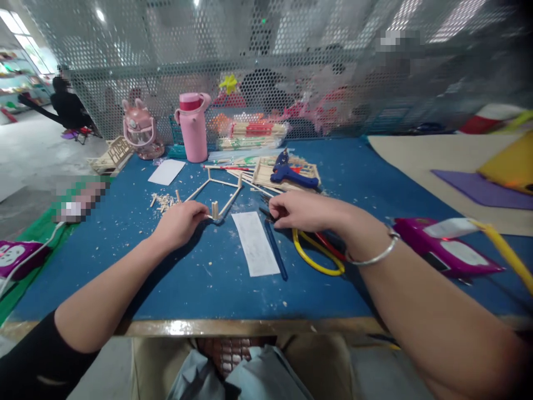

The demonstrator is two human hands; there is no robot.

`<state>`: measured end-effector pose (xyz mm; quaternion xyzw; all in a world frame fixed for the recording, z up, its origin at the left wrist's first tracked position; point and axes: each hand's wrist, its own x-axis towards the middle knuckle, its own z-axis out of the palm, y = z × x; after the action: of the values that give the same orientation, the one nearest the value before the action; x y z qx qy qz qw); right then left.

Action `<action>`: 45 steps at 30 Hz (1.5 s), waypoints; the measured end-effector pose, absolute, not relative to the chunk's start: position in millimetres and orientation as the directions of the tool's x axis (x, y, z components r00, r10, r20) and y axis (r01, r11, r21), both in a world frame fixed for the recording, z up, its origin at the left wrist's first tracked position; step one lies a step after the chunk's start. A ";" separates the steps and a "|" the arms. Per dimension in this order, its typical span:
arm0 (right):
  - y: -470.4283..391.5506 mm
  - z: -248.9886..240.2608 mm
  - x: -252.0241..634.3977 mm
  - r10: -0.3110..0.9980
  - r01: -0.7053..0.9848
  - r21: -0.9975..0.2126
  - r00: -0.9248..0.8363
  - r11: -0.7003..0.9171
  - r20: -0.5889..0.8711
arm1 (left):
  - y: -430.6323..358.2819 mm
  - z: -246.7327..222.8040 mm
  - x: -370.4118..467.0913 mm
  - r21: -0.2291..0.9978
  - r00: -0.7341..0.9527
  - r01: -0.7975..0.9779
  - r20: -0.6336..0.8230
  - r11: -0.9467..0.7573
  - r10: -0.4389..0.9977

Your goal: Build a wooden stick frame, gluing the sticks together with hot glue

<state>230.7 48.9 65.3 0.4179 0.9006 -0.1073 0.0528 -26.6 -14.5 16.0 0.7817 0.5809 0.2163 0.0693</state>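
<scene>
My left hand (181,222) pinches the near corner of a light wooden stick frame (230,201), which lies on the blue table with short upright posts at its corners. Closed over a dark-jawed hand tool (265,213), my right hand (297,210) hides the tool's middle. A yellow looped handle (318,268) and a red handle (331,245) show beneath that wrist; I cannot tell exactly how they join the jaws. Between the hands lie a white paper strip (257,244) and a slim dark-blue tool (276,250).
A blue glue gun (293,175) rests on stick pieces behind my right hand. Small stick offcuts (163,203) lie left of the frame. A pink bottle (194,130), a clear jug (144,133) and bundled sticks (254,133) stand along the back. A purple power strip (449,247) sits at right.
</scene>
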 end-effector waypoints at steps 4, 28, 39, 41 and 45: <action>34.6 64.5 250.4 0.850 0.858 -0.091 -0.513 0.505 -0.117 | -22.3 27.8 -28.2 0.466 0.088 0.832 0.425 -0.301 0.901; 43.5 105.8 162.4 0.581 0.522 -0.255 -0.718 0.814 0.383 | 2.6 130.5 -25.0 0.264 0.136 0.885 0.639 -0.382 0.757; 49.2 49.7 159.6 0.833 0.448 -0.888 -0.450 -0.101 -0.323 | 43.7 111.6 -23.1 0.236 0.137 0.932 0.468 -0.273 0.873; 53.3 62.7 176.9 0.894 0.451 -0.892 -0.403 0.008 -0.196 | 25.2 103.7 -37.2 0.300 0.029 0.927 0.546 -0.227 0.837; 43.6 94.2 222.1 0.928 0.569 -0.766 -0.360 0.300 0.097 | -22.7 76.7 -64.1 0.515 -0.296 0.857 0.507 -0.009 0.810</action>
<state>222.1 43.6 94.2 0.4938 0.7577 -0.3255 -0.2760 -64.1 -22.7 76.7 0.5927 0.7032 0.3915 -0.0304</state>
